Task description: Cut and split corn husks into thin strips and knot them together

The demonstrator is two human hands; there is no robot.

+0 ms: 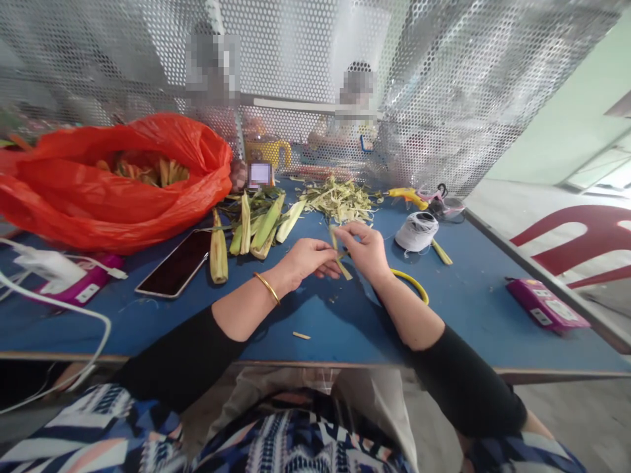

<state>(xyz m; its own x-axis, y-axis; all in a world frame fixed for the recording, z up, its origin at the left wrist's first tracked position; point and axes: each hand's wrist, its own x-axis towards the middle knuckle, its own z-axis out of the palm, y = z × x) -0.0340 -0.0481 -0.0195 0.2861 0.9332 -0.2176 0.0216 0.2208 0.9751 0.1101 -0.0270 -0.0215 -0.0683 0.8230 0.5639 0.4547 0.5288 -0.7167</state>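
Observation:
My left hand [310, 258], with a gold bangle at the wrist, pinches a thin green-yellow strip of corn husk [344, 269] above the middle of the blue table. The fingers of my right hand [365, 248] are closed on the upper part of this same strip. Just beyond the hands lies a heap of shredded husk [340, 200]. Several folded husk pieces [266, 226] rest to the left of it. A cone of white thread [417, 231] stands to the right of my right hand. My right forearm partly covers a yellow ring [414, 284].
At the left are an open red plastic bag [197, 190] with husks inside, a phone [177, 264] and white cables [106, 335]. A yellow glue gun [409, 196] and a purple packet [547, 305] lie right. A perforated metal screen [296, 66] rises behind; people sit beyond it.

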